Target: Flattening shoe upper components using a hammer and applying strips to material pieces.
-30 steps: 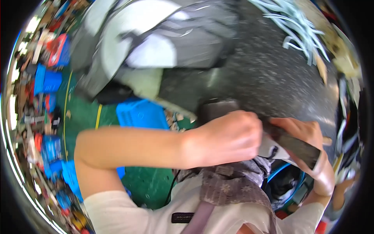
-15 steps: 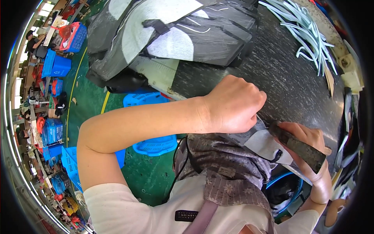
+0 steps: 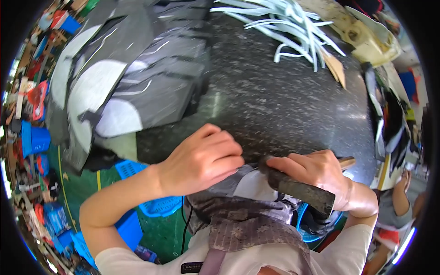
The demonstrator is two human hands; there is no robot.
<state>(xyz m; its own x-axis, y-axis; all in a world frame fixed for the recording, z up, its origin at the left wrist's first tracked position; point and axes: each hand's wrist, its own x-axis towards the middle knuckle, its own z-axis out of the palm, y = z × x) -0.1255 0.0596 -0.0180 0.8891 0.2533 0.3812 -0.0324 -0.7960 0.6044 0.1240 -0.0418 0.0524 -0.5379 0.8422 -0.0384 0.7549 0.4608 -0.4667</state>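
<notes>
My right hand (image 3: 316, 172) is closed round a hammer with a worn dark metal head (image 3: 305, 195). The light wooden end of its handle (image 3: 347, 162) sticks out behind the fist. Left of it, my left hand (image 3: 206, 158) is held with its fingers curled together at the near edge of the dark speckled table (image 3: 284, 110). Whatever those fingers pinch, if anything, is hidden. Below and between the hands, a dark grey sheet piece with a white patch (image 3: 256, 185) lies at the table edge, against the apron.
Grey and white cut sheet pieces (image 3: 151, 91) are piled at the left. Pale blue strips (image 3: 298, 27) lie tangled at the far side, by a tan scrap (image 3: 336, 68). Blue baskets (image 3: 160, 205) stand below. Another person's arm (image 3: 401, 197) shows at the right.
The view has swung to the right. My left hand has come down and back from over the table edge, nearer the grey piece. The hammer stays in my right hand.
</notes>
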